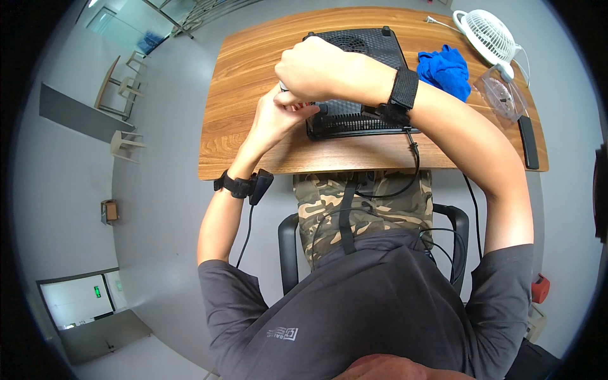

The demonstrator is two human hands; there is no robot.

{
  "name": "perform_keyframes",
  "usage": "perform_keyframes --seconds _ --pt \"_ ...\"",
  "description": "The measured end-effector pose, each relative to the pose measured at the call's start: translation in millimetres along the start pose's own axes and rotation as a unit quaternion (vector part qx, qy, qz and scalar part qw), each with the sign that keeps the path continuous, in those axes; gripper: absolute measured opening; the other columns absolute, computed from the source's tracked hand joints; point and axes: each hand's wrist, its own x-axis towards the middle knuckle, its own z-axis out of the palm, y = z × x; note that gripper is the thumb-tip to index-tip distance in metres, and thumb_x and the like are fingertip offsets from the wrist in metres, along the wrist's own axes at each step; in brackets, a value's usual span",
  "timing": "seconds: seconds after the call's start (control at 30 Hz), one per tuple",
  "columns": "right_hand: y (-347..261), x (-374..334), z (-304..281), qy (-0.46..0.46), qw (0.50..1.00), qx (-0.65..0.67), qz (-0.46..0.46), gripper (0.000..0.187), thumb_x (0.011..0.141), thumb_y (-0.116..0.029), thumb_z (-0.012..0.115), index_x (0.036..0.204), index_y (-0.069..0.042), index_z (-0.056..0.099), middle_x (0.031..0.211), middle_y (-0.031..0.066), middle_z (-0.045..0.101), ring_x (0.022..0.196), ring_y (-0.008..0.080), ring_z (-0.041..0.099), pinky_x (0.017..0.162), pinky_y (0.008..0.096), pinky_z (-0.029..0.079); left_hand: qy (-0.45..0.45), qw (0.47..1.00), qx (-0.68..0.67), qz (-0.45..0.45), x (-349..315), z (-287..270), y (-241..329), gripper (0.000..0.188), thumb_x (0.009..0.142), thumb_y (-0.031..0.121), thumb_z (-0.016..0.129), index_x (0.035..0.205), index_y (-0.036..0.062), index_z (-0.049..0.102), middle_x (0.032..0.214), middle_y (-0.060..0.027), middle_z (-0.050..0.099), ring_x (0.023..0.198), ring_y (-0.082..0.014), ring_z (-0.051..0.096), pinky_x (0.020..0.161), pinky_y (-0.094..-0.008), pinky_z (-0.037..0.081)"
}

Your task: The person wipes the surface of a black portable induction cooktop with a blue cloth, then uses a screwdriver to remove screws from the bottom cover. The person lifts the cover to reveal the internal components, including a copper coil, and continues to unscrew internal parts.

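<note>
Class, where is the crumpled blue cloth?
In the head view, the cloth lies right of centre on the brown wooden table, between the black rectangular device and round white fan.

Grey floor [171, 196], pale wall [69, 202] — wood-grain table [250, 63]

The right hand [313, 68] and left hand [273, 119] mostly hide a small item [283, 87] whose kind cannot be told, the right forearm [367, 79] covers part of the black appliance [382, 50], the clear container's [503, 101] contents are unclear, and the top edge cuts off a metal rack [204, 14].
</note>
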Motion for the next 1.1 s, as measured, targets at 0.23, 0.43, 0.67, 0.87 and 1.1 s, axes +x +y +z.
perform_keyframes --seconds 0.23,0.43,0.67,0.87,1.1 --pt "0 -7 -7 -0.037 0.995 0.092 -0.032 0.034 0.091 -0.032 0.060 0.108 -0.005 0.069 0.077 0.0158 0.073 0.076 0.0352 0.073 0.072 0.0450 0.059 -0.043 0.994 -0.097 0.024 -7 -10 -7 0.017 0.088 0.013 0.078 0.094 -0.0015 0.073 0.091 -0.0069 0.075 0.090 -0.0123 0.069 0.080 -0.0303 0.055" --pt "-2 -3 -15 -0.058 0.998 0.014 0.031 0.047 0.089 -0.048 0.066 0.106 -0.004 0.070 0.080 0.0170 0.074 0.076 0.0355 0.074 0.070 0.0430 0.060 -0.035 0.999 -0.029 0.009 -5 -12 -4 0.013 0.088 0.012 0.078 0.094 0.0013 0.073 0.089 -0.0037 0.074 0.091 -0.0124 0.069 0.081 -0.0294 0.054" --pt "1 -5 -6 -0.030 0.997 0.067 -0.018 0.041 0.090 -0.039 0.065 0.114 -0.006 0.070 0.081 0.0160 0.074 0.078 0.0348 0.074 0.071 0.0438 0.059 -0.005 0.998 -0.066 -0.019 -5 -7 -8 0.013 0.085 0.009 0.081 0.092 0.0024 0.073 0.093 -0.0023 0.074 0.086 -0.0116 0.066 0.078 -0.0286 0.052" --pt "10 -3 11 0.042 0.995 0.087 0.009 0.044 0.094 -0.043 0.062 0.120 -0.007 0.064 0.087 0.0177 0.073 0.079 0.0366 0.073 0.072 0.0458 0.060 -0.036 0.997 -0.073 -0.007 0 -13 -19 0.016 0.085 0.007 0.080 0.097 0.0023 0.072 0.096 -0.0032 0.074 0.088 -0.0127 0.068 0.078 -0.0296 0.053" --pt "-1 0 -5 -0.026 0.996 0.079 -0.016 0.041 0.093 -0.045 0.064 0.104 -0.006 0.066 0.083 0.0165 0.073 0.076 0.0349 0.073 0.068 0.0437 0.059 0.005 0.999 -0.018 -0.029 -6 -8 5 0.013 0.087 0.008 0.078 0.096 0.0004 0.072 0.094 -0.0024 0.073 0.081 -0.0126 0.065 0.073 -0.0289 0.052"
